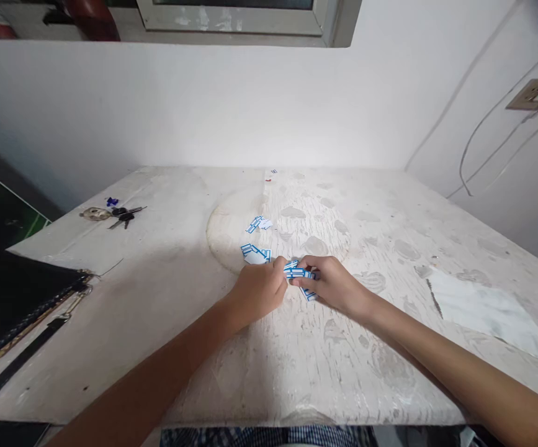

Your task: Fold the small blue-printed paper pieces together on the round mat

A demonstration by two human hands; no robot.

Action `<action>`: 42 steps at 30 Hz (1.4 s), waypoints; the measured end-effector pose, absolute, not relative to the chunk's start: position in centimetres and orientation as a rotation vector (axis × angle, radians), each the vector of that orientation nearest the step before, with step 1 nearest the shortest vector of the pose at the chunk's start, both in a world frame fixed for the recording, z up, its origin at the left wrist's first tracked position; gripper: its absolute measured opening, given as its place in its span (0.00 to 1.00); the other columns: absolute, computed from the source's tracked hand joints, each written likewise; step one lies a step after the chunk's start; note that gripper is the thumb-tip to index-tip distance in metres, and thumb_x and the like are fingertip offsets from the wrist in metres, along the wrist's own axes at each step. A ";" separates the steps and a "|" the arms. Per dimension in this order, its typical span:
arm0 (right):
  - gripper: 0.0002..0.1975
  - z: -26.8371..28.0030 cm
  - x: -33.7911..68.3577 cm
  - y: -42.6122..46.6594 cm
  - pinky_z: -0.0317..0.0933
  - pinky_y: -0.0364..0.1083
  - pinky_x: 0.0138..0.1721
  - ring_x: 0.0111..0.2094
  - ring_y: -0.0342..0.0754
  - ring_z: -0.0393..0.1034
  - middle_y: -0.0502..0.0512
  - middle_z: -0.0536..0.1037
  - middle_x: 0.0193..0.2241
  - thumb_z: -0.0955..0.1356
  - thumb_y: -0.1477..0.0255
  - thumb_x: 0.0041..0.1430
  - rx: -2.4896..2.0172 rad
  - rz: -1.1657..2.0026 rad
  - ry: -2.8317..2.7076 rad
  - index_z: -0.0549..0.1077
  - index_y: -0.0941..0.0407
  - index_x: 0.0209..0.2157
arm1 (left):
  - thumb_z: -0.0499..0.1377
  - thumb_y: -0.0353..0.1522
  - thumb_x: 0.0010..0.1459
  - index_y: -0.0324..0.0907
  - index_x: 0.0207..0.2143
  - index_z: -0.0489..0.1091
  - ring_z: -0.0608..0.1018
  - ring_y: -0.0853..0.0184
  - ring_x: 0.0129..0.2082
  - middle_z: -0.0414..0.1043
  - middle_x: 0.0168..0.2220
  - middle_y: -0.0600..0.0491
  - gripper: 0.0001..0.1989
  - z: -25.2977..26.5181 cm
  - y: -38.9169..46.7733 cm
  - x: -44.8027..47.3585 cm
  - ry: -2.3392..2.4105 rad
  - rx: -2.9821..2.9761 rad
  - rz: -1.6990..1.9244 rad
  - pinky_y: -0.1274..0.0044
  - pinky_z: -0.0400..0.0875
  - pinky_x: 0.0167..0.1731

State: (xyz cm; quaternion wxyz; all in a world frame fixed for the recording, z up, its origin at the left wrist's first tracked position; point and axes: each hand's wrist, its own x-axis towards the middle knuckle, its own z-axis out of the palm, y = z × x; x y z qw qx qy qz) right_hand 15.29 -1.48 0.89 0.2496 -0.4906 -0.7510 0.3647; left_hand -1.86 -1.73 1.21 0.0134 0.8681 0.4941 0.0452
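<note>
At the far left, the black bag (26, 304) overlaps the edge of the counter (170, 347), with the keys (124, 215) beyond it to the right. Next come two small groups of blue-edged cutouts, the far group (259, 223) and the near group (255, 255), lying flat just beyond the left hand (258, 290). The left fingers are curled, thumb and index pressed together on the left end of the blue-and-white piece (295, 272), which is between the two hands, over the middle of the counter. For good handling, a light pinch at each end appears best: hold the piece level, apply even pressure, and avoid twisting, since thin stock of this kind probably creases easily. Its long axis runs roughly left to right, across the person's front, one end toward each hand. A second blue-edged strip (309, 294) slants from beneath it, its lower end pointing toward the near edge and the right; whether the two are joined cannot be determined. The right hand (331, 282) grips the right end, thumb below and index above. Farther right, well apart, the white sheet (483, 310) lies on the counter.
</note>
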 end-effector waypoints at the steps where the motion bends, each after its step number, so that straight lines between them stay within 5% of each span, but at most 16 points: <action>1: 0.05 1.0 15.5 -1.3 0.49 0.42 0.22 0.19 0.40 0.57 0.48 0.66 0.20 0.65 0.70 0.50 -1.322 1.097 -2.004 0.68 0.58 0.27 | 0.42 0.30 0.58 0.40 0.36 0.59 0.70 0.67 0.20 0.68 0.24 0.53 0.09 1.2 -1.7 -1.8 1.545 2.707 0.135 0.77 0.55 0.19; 5: 0.06 1.6 16.7 -0.8 0.50 0.42 0.21 0.20 0.39 0.56 0.48 0.64 0.20 0.66 0.70 0.49 -1.324 1.299 -1.832 0.68 0.59 0.26 | 0.42 0.31 0.58 0.40 0.39 0.60 0.71 0.66 0.22 0.70 0.26 0.53 0.11 1.1 -1.6 -1.8 1.561 2.718 0.136 0.77 0.54 0.19; 13: 0.10 2.5 17.0 -0.8 0.52 0.42 0.22 0.21 0.40 0.58 0.49 0.68 0.20 0.68 0.67 0.47 -1.304 1.184 -1.811 0.66 0.58 0.23 | 0.43 0.31 0.57 0.41 0.38 0.61 0.71 0.66 0.21 0.70 0.26 0.54 0.10 1.0 -1.6 -1.7 1.582 2.713 0.182 0.76 0.51 0.19; 24: 0.02 0.9 14.9 -1.9 0.50 0.42 0.25 0.25 0.42 0.60 0.51 0.69 0.26 0.63 0.73 0.55 -1.237 0.504 -2.304 0.63 0.57 0.29 | 0.44 0.34 0.57 0.40 0.36 0.60 0.70 0.67 0.21 0.69 0.25 0.54 0.09 1.4 -1.9 -1.9 1.540 2.690 0.221 0.78 0.51 0.18; 36: 0.10 2.0 16.5 -1.3 0.51 0.41 0.22 0.20 0.38 0.54 0.48 0.67 0.23 0.64 0.74 0.51 -1.247 1.094 -2.145 0.69 0.57 0.38 | 0.41 0.33 0.59 0.39 0.39 0.60 0.71 0.66 0.22 0.69 0.25 0.53 0.12 1.3 -1.6 -1.6 1.588 2.717 0.109 0.78 0.55 0.20; 42: 0.07 3.0 18.1 -0.8 0.52 0.41 0.22 0.23 0.40 0.60 0.49 0.69 0.24 0.66 0.69 0.50 -1.273 1.140 -1.982 0.68 0.56 0.32 | 0.42 0.33 0.59 0.40 0.42 0.60 0.71 0.66 0.22 0.70 0.26 0.53 0.12 1.2 -1.6 -1.7 1.596 2.724 0.123 0.77 0.54 0.20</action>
